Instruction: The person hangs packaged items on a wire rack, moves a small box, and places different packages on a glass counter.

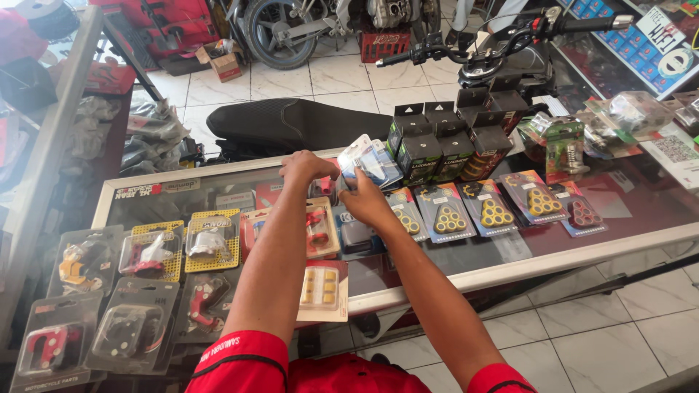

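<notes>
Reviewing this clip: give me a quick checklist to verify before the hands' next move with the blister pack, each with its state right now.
1. Right hand grips the blister pack: ok.
2. Left hand on the pack too: cannot tell; it sits close beside it.
3. Pack lifted off the glass counter: ok.
4. Black boxes behind stand upright: ok.
5. Row of roller packs lies flat: ok.
6. Pack's contents identified: cannot tell, blurred.

Single view: head-worn camera, looking steeply down and forward from close above a glass counter (pixel 553 256); arms enter from 6 o'clock, parked motorcycle (pixel 306 22) at 12 o'clock.
</notes>
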